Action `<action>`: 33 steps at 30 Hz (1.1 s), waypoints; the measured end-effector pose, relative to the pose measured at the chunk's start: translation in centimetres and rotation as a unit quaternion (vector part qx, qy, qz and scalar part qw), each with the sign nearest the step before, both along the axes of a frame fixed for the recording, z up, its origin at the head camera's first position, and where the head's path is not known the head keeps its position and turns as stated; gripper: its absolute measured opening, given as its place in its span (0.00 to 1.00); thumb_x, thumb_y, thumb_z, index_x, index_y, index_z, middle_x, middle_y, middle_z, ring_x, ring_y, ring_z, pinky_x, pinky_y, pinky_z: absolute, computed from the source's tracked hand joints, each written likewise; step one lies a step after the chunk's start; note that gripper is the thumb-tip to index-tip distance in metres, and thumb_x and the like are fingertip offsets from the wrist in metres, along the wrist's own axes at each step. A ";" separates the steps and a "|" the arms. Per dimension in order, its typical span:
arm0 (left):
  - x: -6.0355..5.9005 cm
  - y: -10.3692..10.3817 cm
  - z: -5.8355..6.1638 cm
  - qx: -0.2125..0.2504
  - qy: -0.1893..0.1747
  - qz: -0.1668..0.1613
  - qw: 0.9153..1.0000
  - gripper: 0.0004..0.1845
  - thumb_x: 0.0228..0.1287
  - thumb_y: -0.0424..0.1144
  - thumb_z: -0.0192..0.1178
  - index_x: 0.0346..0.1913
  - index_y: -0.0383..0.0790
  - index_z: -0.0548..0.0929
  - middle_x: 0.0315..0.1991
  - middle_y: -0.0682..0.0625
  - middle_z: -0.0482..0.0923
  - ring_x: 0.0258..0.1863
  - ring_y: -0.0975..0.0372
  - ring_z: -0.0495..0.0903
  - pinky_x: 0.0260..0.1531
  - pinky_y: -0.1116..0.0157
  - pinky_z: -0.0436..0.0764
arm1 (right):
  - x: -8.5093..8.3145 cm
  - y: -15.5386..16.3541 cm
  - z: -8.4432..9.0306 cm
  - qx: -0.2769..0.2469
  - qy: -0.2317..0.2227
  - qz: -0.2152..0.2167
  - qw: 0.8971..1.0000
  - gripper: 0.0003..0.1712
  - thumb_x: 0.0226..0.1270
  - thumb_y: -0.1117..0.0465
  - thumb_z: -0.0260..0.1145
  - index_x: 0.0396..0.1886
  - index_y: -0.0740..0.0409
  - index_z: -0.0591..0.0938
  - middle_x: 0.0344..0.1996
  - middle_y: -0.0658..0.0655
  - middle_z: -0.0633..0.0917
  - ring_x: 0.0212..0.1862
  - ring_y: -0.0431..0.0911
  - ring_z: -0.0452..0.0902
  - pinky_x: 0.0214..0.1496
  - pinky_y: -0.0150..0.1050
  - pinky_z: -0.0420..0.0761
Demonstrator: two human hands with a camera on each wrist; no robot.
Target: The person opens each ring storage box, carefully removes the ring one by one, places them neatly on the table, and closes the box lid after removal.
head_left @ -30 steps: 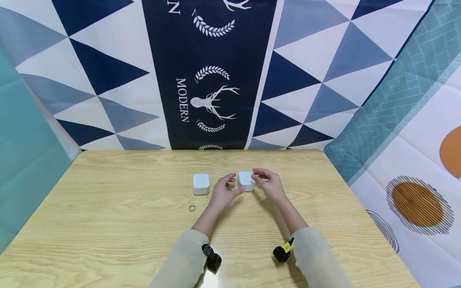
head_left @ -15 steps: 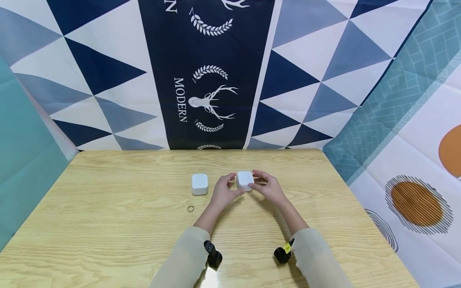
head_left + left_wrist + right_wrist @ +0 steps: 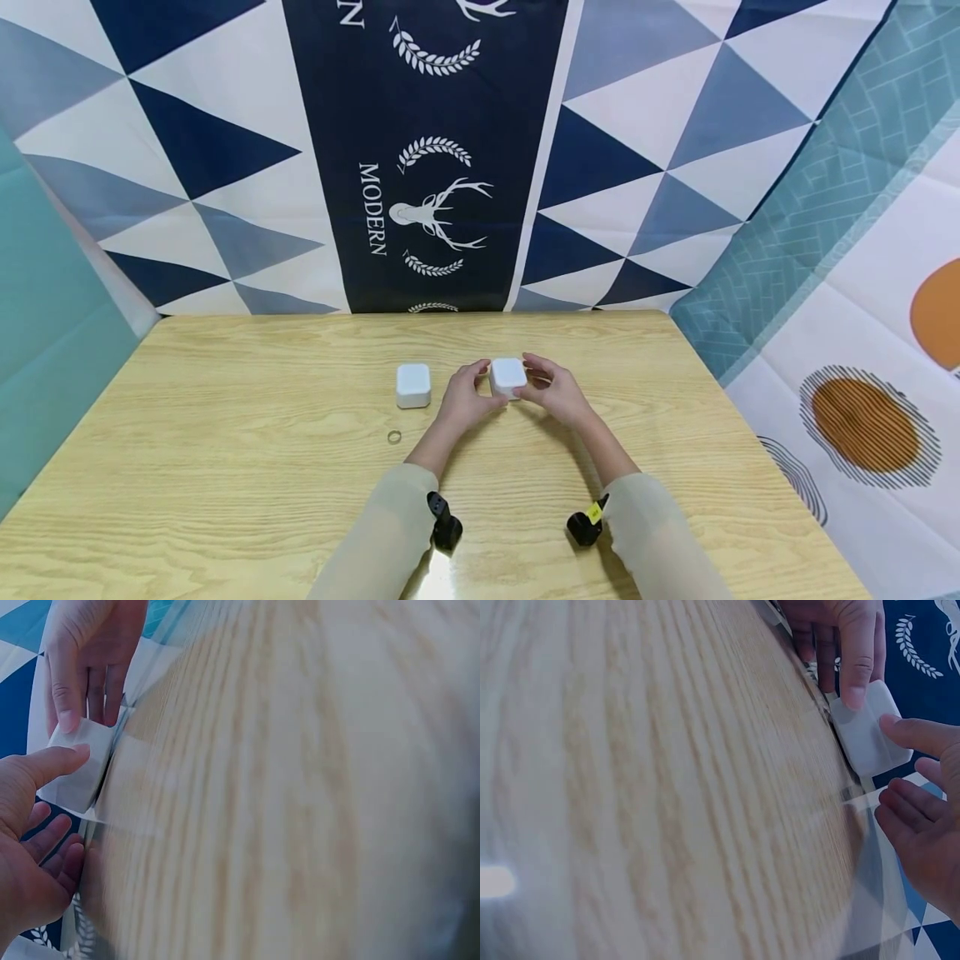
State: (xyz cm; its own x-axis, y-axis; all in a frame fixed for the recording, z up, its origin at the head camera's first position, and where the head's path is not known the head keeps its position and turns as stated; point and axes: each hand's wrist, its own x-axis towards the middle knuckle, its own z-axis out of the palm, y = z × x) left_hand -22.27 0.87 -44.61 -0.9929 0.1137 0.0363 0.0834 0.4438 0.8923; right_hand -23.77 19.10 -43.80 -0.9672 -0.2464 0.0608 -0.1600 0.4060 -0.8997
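A small white box with rounded corners stands toward the back of the table, between both hands. My left hand pinches its left side, thumb on the near face, as the left wrist view shows on the box. From the right, my right hand holds it too; in the right wrist view its thumb presses the near face of the box, the lower fingers curling loosely free. The index fingertips are hidden behind the box. To the left stands a matching white box, with a small metal ring in front of it.
The wooden table reaches back to a patterned cloth hanging upright behind it. More cloth hangs along the left and right sides. A small black camera sits at each wrist, by the beige sleeves.
My right thumb has come down onto the near face of the box, and the right fingers have closed in. The left hand has hardly moved; the view has shifted slightly.
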 end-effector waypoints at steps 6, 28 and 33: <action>-0.3 0.1 -0.3 -0.006 0.003 0.007 1.000 0.39 0.48 0.38 0.72 0.65 0.38 0.69 0.57 0.42 0.74 0.57 0.50 0.73 0.58 0.57 0.73 | -0.2 -0.4 0.2 -0.011 -0.003 0.016 1.000 0.40 0.54 0.69 0.70 0.67 0.68 0.64 0.61 0.69 0.72 0.64 0.59 0.67 0.66 0.49 0.67; -0.8 0.7 -0.8 -0.054 0.011 0.016 0.998 0.39 0.46 0.42 0.73 0.64 0.39 0.70 0.60 0.45 0.74 0.53 0.53 0.68 0.55 0.56 0.71 | -0.4 -0.9 -0.3 -0.012 -0.019 0.032 0.999 0.43 0.54 0.69 0.70 0.69 0.66 0.61 0.62 0.69 0.71 0.65 0.59 0.66 0.66 0.51 0.66; -0.8 0.8 -0.7 -0.059 0.009 0.024 0.998 0.39 0.46 0.43 0.74 0.64 0.40 0.71 0.61 0.45 0.74 0.53 0.53 0.68 0.55 0.55 0.70 | -0.5 -1.0 -0.4 -0.014 -0.021 0.026 0.999 0.42 0.55 0.68 0.70 0.69 0.66 0.61 0.63 0.69 0.71 0.65 0.59 0.66 0.67 0.51 0.66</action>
